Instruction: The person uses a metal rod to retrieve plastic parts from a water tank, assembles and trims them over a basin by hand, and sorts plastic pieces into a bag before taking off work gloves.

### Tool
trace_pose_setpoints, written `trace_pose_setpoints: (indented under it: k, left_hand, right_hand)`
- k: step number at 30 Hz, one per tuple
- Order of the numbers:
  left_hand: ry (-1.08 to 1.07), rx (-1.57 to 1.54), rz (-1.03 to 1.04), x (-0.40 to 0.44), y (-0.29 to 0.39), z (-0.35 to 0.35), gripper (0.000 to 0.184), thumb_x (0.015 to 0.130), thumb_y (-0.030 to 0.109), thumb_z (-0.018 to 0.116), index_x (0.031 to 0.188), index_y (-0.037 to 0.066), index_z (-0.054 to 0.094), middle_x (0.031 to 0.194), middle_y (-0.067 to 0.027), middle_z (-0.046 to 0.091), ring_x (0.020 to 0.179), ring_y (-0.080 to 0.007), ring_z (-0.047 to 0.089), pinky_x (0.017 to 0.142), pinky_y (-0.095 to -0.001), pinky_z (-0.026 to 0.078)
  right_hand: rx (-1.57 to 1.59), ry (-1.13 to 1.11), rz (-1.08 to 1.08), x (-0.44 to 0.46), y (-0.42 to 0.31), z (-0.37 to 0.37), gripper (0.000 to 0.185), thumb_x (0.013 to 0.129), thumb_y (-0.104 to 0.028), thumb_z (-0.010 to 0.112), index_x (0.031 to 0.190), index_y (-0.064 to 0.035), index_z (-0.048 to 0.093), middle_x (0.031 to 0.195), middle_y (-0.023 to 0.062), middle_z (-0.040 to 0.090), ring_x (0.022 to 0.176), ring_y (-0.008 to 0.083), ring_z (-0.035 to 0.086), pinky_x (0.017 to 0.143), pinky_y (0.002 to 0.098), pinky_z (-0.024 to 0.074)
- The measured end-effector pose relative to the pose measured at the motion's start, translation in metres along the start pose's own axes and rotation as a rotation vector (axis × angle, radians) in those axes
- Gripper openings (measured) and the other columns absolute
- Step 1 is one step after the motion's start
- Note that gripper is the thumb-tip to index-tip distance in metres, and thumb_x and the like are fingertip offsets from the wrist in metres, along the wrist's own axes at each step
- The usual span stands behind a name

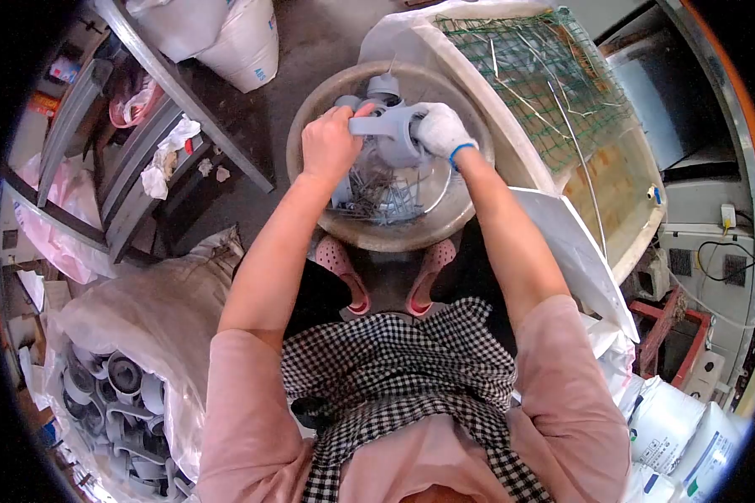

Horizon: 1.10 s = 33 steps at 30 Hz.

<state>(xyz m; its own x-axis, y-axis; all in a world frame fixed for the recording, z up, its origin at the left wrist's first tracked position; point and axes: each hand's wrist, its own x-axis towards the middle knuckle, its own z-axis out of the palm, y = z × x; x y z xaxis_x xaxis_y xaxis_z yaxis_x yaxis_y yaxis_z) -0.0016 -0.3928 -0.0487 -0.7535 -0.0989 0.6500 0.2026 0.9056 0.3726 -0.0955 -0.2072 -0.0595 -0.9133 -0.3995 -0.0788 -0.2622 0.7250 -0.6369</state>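
Over a wide round basin point(306, 109), both hands hold a grey plastic pipe fitting point(398, 142), with a broad round body and an arm sticking out to the left. My left hand point(327, 142), bare, is closed at the end of that arm. My right hand point(445, 132) wears a white glove with a blue cuff and grips the fitting's round body from the right. Below the hands, more grey fittings point(384, 86) and a heap of thin grey sticks or scraps point(386, 197) lie in the basin. Fingers partly hide where each hand meets the fitting.
At lower left, a plastic sack point(134, 314) holds several grey fittings point(126, 375). A pale tub point(512, 126) with green netting point(545, 92) stands right of the basin. A grey rack point(184, 101) is on the left, and white buckets point(667, 423) stand at lower right.
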Motion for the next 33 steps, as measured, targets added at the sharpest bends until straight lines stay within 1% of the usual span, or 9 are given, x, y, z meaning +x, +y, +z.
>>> trace_pose_setpoints:
  k: [3,7,10,15,19,22,23,26,33]
  left_hand:
    - [-0.111,0.022,-0.185,0.001,-0.007,0.011,0.032,0.084,0.028,0.070,0.068,0.003,0.058,0.070,-0.0159,0.063,0.070,-0.0396,0.063,0.061,-0.0479,0.048]
    - [-0.354,0.078,-0.378,-0.004,-0.020,0.019,0.034,0.083,0.034,0.070,0.080,0.001,0.064,0.082,-0.0196,0.066,0.085,-0.0418,0.062,0.075,-0.0506,0.048]
    - [-0.498,-0.078,-0.657,0.007,-0.021,0.018,0.037,0.082,0.036,0.069,0.085,-0.001,0.065,0.088,-0.0223,0.067,0.089,-0.0426,0.062,0.078,-0.0495,0.048]
    - [-0.530,-0.082,-0.752,0.006,-0.046,0.033,0.044,0.083,0.038,0.069,0.090,-0.006,0.066,0.086,-0.0282,0.065,0.091,-0.0439,0.063,0.078,-0.0485,0.048]
    - [-0.400,-0.150,-0.882,0.010,-0.059,0.032,0.049,0.085,0.040,0.067,0.093,-0.008,0.066,0.076,-0.0251,0.066,0.077,-0.0377,0.067,0.068,-0.0429,0.050]
    - [-0.393,-0.662,-1.282,0.017,-0.053,0.023,0.038,0.088,0.035,0.069,0.080,-0.002,0.062,0.063,-0.0070,0.058,0.057,-0.0116,0.053,0.051,-0.0302,0.043]
    - [-0.391,-0.667,-1.281,0.016,-0.056,0.023,0.038,0.088,0.035,0.069,0.080,-0.002,0.062,0.063,-0.0070,0.058,0.057,-0.0116,0.053,0.051,-0.0302,0.043]
    - [-0.089,-1.152,-1.479,0.025,-0.046,0.009,0.027,0.087,0.024,0.071,0.092,0.001,0.059,0.070,-0.0043,0.056,0.054,-0.0130,0.047,0.054,-0.0306,0.043]
    - [0.068,-1.314,-1.511,0.022,-0.050,-0.014,0.022,0.091,0.024,0.066,0.101,0.006,0.058,0.076,-0.0037,0.055,0.055,-0.0107,0.043,0.053,-0.0269,0.040]
  right_hand:
    - [0.594,-0.337,0.094,0.016,0.027,-0.011,0.073,0.066,-0.029,0.078,0.129,0.0004,0.054,0.114,0.0149,0.065,0.102,0.0242,0.062,0.086,0.0340,0.0489]
    - [0.575,-0.350,0.387,0.055,0.072,-0.005,0.071,0.072,-0.033,0.075,0.131,-0.0013,0.052,0.122,0.0162,0.062,0.108,0.0256,0.061,0.085,0.0353,0.0495]
    - [-0.417,-0.298,0.292,0.076,0.120,0.058,0.041,0.081,-0.026,0.062,0.114,-0.0023,0.063,0.116,0.0212,0.063,0.103,0.0355,0.063,0.083,0.0414,0.0521]
    - [-0.473,-0.177,0.147,0.057,0.097,0.155,0.023,0.084,-0.014,0.053,0.097,-0.0004,0.066,0.101,0.0230,0.066,0.092,0.0359,0.067,0.079,0.0430,0.0546]
    - [-0.584,-0.002,0.072,0.077,0.129,0.213,0.019,0.086,-0.017,0.053,0.091,-0.0089,0.070,0.094,0.0112,0.068,0.088,0.0265,0.069,0.069,0.0378,0.0572]
    - [-0.624,-0.160,-0.031,0.088,0.130,0.202,0.021,0.087,-0.015,0.051,0.092,-0.0071,0.070,0.090,0.0082,0.069,0.086,0.0295,0.069,0.070,0.0407,0.0566]
    - [-0.587,-0.321,0.011,0.085,0.124,0.189,0.022,0.087,-0.015,0.050,0.094,-0.0070,0.069,0.089,0.0079,0.069,0.087,0.0302,0.069,0.071,0.0413,0.0564]
    - [-0.582,-0.206,-0.046,0.086,0.156,0.191,0.023,0.089,-0.015,0.049,0.102,-0.0070,0.066,0.100,0.0118,0.067,0.097,0.0319,0.067,0.074,0.0433,0.0553]
    - [-0.518,-0.236,0.013,0.063,0.136,0.187,0.025,0.090,-0.016,0.049,0.109,-0.0089,0.063,0.116,0.0170,0.061,0.105,0.0345,0.063,0.081,0.0461,0.0535]
